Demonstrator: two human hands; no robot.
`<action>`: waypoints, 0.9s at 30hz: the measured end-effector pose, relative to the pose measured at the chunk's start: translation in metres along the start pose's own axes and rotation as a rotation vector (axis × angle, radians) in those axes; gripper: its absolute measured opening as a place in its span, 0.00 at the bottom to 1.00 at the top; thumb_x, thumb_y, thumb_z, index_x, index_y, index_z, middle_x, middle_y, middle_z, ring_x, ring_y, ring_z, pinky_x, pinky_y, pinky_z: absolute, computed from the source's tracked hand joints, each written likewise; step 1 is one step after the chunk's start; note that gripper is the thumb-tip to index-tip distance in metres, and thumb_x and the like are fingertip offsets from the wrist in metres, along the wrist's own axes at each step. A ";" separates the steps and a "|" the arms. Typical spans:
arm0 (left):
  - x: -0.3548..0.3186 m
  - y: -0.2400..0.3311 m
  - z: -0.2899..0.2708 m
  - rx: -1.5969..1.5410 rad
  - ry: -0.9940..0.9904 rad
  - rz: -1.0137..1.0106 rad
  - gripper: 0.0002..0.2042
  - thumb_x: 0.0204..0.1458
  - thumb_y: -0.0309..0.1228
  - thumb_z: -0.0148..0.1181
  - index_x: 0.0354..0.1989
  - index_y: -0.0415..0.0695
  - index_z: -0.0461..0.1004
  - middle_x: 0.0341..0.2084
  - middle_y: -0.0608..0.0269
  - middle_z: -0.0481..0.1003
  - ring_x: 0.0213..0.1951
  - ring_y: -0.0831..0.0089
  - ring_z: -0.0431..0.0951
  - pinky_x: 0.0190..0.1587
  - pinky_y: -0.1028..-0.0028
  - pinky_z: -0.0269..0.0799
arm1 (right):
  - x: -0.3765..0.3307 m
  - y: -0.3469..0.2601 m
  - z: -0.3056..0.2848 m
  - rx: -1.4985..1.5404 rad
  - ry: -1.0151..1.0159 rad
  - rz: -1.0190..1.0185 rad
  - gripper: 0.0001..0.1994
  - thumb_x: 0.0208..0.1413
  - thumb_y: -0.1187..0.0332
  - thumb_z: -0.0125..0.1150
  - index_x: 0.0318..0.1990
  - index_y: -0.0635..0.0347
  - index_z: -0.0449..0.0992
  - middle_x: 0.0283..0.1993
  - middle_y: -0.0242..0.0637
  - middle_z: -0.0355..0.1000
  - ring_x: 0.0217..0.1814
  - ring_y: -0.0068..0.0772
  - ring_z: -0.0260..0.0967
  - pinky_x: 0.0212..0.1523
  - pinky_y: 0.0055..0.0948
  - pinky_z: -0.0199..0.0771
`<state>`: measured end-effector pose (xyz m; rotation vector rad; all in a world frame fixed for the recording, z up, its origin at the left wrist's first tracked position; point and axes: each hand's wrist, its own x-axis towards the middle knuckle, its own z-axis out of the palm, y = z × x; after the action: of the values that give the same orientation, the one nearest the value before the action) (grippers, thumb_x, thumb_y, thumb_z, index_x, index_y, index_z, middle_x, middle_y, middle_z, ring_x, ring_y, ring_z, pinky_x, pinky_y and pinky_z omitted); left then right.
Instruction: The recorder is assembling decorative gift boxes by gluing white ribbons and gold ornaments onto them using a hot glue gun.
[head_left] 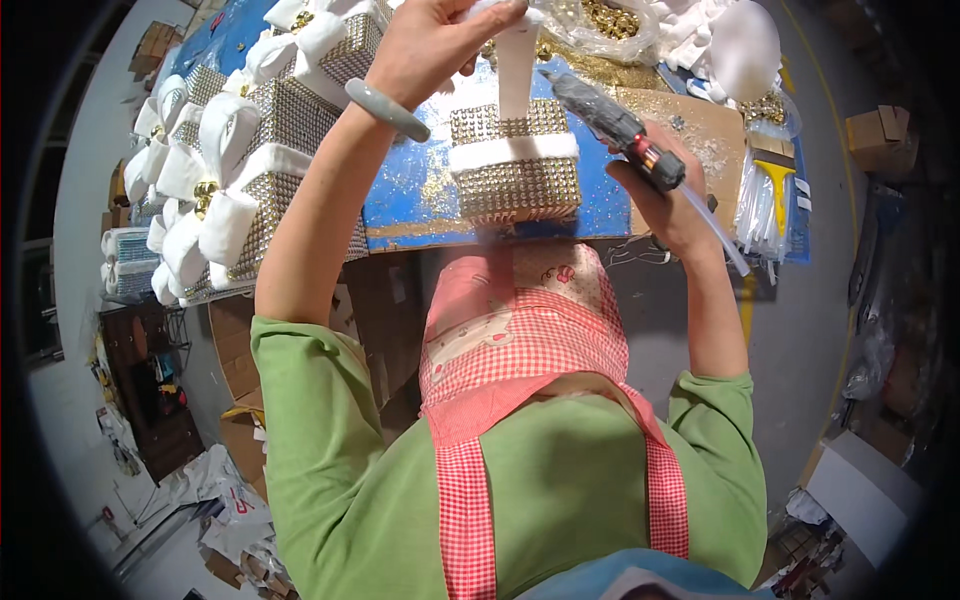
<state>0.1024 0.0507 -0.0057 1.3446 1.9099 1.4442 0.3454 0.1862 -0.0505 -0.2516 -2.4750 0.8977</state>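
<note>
Rhinestone-covered box stood at the near edge of the blue surface, one under work, about four finished ones stacked toward the left edge; it looked stiff, light, best gripped by its sides. Right hand clasped one glue gun; left hand fingers pinched one soft white ribbon

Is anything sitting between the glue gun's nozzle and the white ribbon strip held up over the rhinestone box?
Nothing visible. The right hand holds the glue gun with its nozzle pointed at the white ribbon strip, which the left hand pinches upright above the rhinestone box. The gap between nozzle and strip looks open.
</note>
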 end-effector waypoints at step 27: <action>-0.036 0.032 0.014 -0.060 0.004 0.051 0.14 0.56 0.39 0.57 0.37 0.40 0.79 0.14 0.77 0.67 0.15 0.90 0.61 0.16 0.85 0.54 | -0.007 0.043 0.051 0.122 -0.145 0.352 0.14 0.55 0.57 0.59 0.40 0.58 0.77 0.25 0.39 0.72 0.25 0.28 0.68 0.29 0.28 0.66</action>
<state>0.1446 0.0272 0.0095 1.3729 1.8327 1.5169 0.3255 0.1887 -0.1146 -0.6140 -2.5389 1.2454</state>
